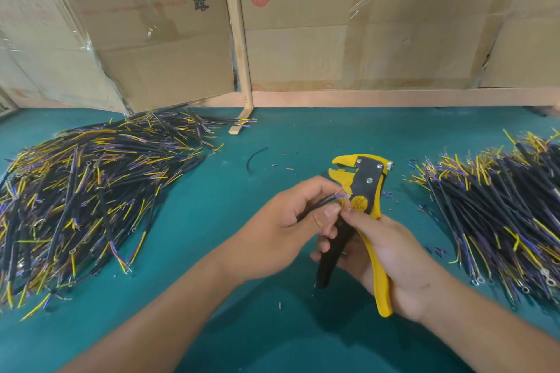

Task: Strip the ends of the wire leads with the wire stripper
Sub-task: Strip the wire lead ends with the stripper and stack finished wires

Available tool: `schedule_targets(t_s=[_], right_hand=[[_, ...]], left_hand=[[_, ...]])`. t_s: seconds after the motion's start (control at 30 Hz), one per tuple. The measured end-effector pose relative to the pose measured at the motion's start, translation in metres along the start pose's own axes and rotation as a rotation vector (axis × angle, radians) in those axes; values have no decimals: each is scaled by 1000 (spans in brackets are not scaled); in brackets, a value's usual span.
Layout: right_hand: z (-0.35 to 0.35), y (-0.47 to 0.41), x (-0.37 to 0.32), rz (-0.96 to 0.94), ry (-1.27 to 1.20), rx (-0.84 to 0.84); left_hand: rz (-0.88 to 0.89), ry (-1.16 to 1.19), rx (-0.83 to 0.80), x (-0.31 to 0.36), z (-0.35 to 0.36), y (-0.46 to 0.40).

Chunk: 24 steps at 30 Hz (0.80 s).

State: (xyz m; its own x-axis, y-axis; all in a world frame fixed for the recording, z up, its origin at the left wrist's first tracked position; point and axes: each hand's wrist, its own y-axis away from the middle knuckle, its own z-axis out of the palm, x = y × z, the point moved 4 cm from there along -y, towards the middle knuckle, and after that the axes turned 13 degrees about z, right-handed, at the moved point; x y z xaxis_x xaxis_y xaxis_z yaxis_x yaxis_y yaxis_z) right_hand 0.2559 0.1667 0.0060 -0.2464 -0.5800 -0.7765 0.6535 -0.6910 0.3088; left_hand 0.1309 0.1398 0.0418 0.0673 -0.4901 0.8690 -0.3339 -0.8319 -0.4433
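Observation:
My right hand (pixel 391 260) grips the yellow and black wire stripper (pixel 362 188) by its handles, jaws pointing up and away. My left hand (pixel 291 221) pinches a black-sheathed wire lead (pixel 325 200) whose blue and yellow inner strands reach toward the stripper, just below its jaws. The fingertips of both hands meet at the strand ends. The rest of the lead is hidden inside my left hand.
A large pile of black, yellow and purple wire leads (pixel 91 200) covers the left of the green table (pixel 212 221); another pile (pixel 503 215) lies at the right. A loose black wire piece (pixel 254 157) and insulation scraps lie behind my hands. Cardboard boxes (pixel 333 24) and a wooden post (pixel 239 39) stand at the back.

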Motion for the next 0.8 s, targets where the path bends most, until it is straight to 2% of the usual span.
schedule_targets(t_s=[0.33,0.47,0.57,0.63,0.73,0.8], right_hand=[[0,-2,2,31,1,-5],[-3,-4,3,60,-23,24],[-5,-5,3,91,-57,34],[-6,-5,2,113,-77,34],[-7,-6,3,136,-93,44],[-8,-7,2,139,-96,56]], left_hand=[[24,-31,22,-2,-4,1],[75,-127,15,0,-8,0],[103,-373,70,-5,-23,-1],[31,-439,125,-13,-34,-2],[-110,-343,244,-26,-50,-2],[-228,-381,319,-36,-64,0]])
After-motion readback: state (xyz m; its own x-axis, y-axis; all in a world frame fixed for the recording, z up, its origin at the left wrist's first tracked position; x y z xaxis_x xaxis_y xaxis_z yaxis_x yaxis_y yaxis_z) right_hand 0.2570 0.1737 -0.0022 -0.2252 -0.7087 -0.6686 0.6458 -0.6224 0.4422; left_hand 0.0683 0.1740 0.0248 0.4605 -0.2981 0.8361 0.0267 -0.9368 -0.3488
